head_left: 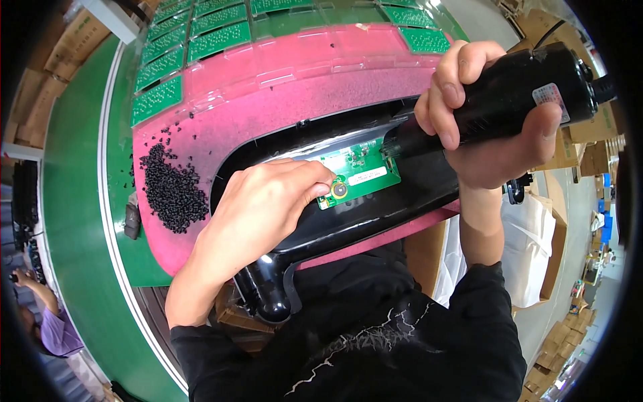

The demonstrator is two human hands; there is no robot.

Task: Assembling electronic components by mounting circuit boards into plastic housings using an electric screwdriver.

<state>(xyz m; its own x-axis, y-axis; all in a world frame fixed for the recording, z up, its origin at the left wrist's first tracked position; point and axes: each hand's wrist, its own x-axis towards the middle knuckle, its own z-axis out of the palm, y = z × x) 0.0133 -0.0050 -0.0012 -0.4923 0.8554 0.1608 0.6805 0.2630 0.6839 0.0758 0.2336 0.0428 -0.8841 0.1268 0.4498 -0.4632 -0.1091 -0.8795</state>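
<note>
A green circuit board point(367, 175) with a round buzzer-like part and a white label lies in a long glossy black plastic housing point(415, 181). At the board's left end, the thumb and forefinger of my left hand point(264, 201) are pinched together against its edge; whether a small screw is between them is hidden. My right hand point(479, 120) is wrapped round a thick black electric screwdriver point(519, 87), held nearly level above the housing. Its tip end points at the board's upper right corner, where the contact is too dark to make out.
Small black screws point(171, 191) are heaped on the pink mat point(248, 117) to the left. Beyond, clear plastic trays point(221, 87) hold several green circuit boards point(219, 41). An open carton point(552, 248) with white wrapping stands at right. Another person's purple sleeve point(60, 331) shows far left.
</note>
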